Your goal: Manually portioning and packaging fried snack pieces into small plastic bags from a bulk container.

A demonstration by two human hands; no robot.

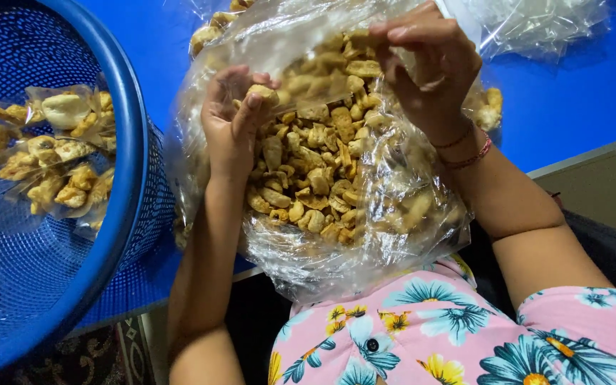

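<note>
Fried snack pieces (pixel 308 171), golden-brown and irregular, fill a large clear plastic bag (pixel 393 214) that rests against the edge of the blue table (pixel 572 93) and over our lap.

Far left: a blue mesh basket (pixel 126 164) with a solid rim. Inside it lie small clear packets (pixel 51 150) of the same snack, heaped against the far wall.

Next, our left hand (pixel 233 121): forearm rising from below, wrist straight, palm turned toward the bag's opening. Fingers curled closed around one pale snack piece (pixel 262 93), pinched between thumb and fingertips, just above the pile.

Centre: the large bag's mouth is open toward us, film crinkled and glossy; no label visible on it.

Right: our right hand (pixel 425 64), forearm coming in from the lower right, wrist bent down, red thread bands (pixel 468 153) around the wrist. Fingers are bunched shut on the upper edge of the bag film, holding it up.

Far right, upper corner: another clear plastic bag (pixel 536 25), crumpled on the table. Below, pink floral clothing (pixel 465 335).
</note>
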